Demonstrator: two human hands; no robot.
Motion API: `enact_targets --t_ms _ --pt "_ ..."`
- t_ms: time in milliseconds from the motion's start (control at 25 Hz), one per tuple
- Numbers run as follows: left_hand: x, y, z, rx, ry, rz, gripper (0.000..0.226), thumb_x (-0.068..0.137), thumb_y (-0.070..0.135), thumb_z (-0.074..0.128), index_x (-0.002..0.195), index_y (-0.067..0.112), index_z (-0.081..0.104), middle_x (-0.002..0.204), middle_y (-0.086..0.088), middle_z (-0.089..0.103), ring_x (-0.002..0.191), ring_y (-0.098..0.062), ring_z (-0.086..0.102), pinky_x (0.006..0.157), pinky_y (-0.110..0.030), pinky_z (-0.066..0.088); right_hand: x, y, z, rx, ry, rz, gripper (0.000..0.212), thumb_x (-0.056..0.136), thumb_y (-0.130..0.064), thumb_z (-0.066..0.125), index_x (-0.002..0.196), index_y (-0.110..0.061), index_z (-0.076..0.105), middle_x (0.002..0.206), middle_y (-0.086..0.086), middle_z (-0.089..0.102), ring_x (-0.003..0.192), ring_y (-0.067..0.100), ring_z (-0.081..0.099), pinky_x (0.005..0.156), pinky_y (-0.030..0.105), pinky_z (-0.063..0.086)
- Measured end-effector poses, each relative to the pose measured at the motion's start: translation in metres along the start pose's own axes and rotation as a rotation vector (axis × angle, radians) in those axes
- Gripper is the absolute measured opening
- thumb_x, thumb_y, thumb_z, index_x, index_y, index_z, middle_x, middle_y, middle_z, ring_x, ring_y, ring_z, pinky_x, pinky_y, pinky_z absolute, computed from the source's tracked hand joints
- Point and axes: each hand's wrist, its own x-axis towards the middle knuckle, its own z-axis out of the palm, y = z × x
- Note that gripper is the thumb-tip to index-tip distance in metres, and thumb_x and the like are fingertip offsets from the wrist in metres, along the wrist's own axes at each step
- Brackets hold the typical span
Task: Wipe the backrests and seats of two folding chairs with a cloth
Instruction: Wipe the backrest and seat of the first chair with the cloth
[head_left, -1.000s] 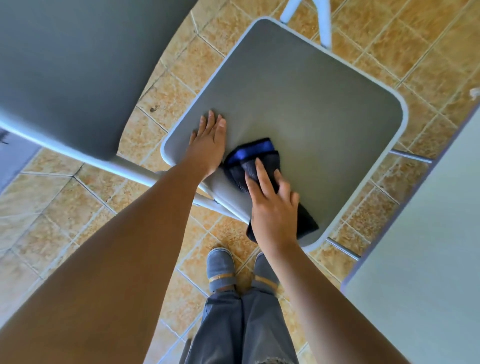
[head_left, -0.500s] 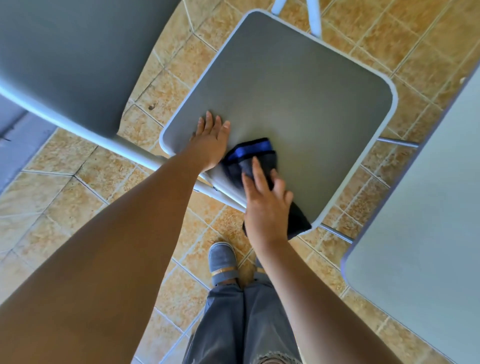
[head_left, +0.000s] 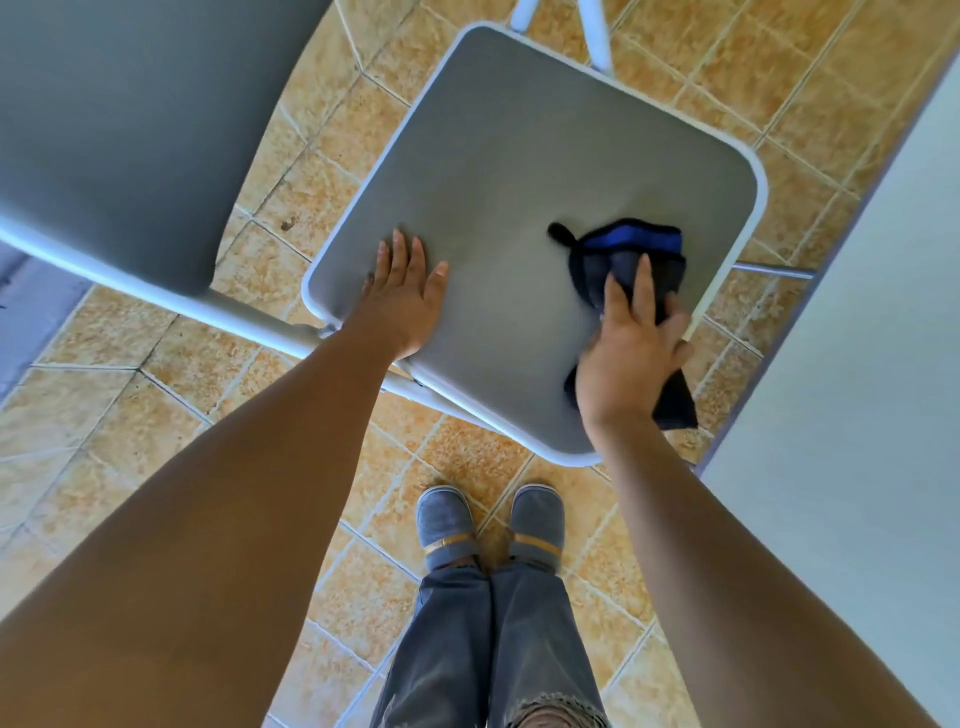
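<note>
Step in hand: seat wipe, this chair.
Left hand (head_left: 405, 306) flat on seat (head_left: 519, 197) near its left corner, fingers straight, grip apart, bracing.
Right hand (head_left: 628, 358) on cloth (head_left: 631, 244); grip clamped on bunched dark fabric, index laid along top.
Cloth on seat's right side, close to edge, tail hanging off front rim.
Backrest (head_left: 114, 130) upper left, no hand on it.
Judgement: seat pass under way, far half likely unwiped.
Next move calls for dragging cloth toward far corners under steady downward pressure, with left hand bracing so folding seat stays level.
</note>
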Motion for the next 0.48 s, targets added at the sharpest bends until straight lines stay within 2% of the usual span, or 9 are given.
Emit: enact_targets --t_ms 40,120,240,320,480 --pt "0.000 0.000 0.001 0.002 0.006 0.000 0.061 0.102 0.046 0.010 0.153 0.015 -0.006 0.159 -0.004 -0.019 0.147 -0.019 -0.016 0.119 -0.038 -0.005 0.002 -0.016 0.002 0.005 -0.009 -0.016 0.058 0.081 0.001 0.056 0.134 -0.023 0.051 0.157 -0.003 0.025 0.128 0.038 0.035 0.085 0.046 0.032" --pt "0.001 0.002 0.002 -0.017 0.011 0.001 0.061 0.102 0.046 0.010 0.153 0.015 -0.006 0.159 -0.004 -0.018 0.147 -0.019 -0.015 0.119 -0.038 -0.005 -0.015 -0.035 0.007 0.000 -0.049 -0.176 0.059 0.082 0.001 0.054 0.135 -0.023 0.049 0.158 -0.004 0.022 0.131 0.038 0.033 0.083 0.045 0.033" --pt "0.000 0.000 0.000 -0.059 0.013 0.002 0.060 0.102 0.045 0.010 0.153 0.016 -0.004 0.160 -0.003 -0.017 0.147 -0.018 -0.015 0.119 -0.039 -0.005 -0.065 -0.023 0.007 -0.034 -0.130 -0.417 0.060 0.081 -0.003 0.051 0.137 -0.023 0.046 0.159 -0.003 0.021 0.133 0.036 0.033 0.082 0.045 0.037" --pt "-0.003 0.001 0.002 -0.044 0.043 0.017 0.062 0.101 0.047 0.011 0.153 0.016 -0.003 0.160 -0.003 -0.015 0.147 -0.017 -0.013 0.119 -0.038 -0.003 -0.065 0.000 0.000 -0.059 -0.102 -0.407 0.058 0.079 -0.006 0.052 0.135 -0.023 0.049 0.157 -0.002 0.026 0.130 0.036 0.039 0.080 0.045 0.039" --pt "-0.008 -0.001 0.014 0.124 0.207 0.038 0.069 0.098 0.053 0.012 0.153 0.012 0.002 0.161 -0.007 -0.006 0.148 -0.021 -0.005 0.120 -0.038 0.004 -0.002 0.031 -0.008 -0.085 -0.048 -0.145 0.056 0.081 -0.003 0.060 0.133 -0.022 0.053 0.155 -0.002 0.031 0.125 0.037 0.041 0.084 0.048 0.038"
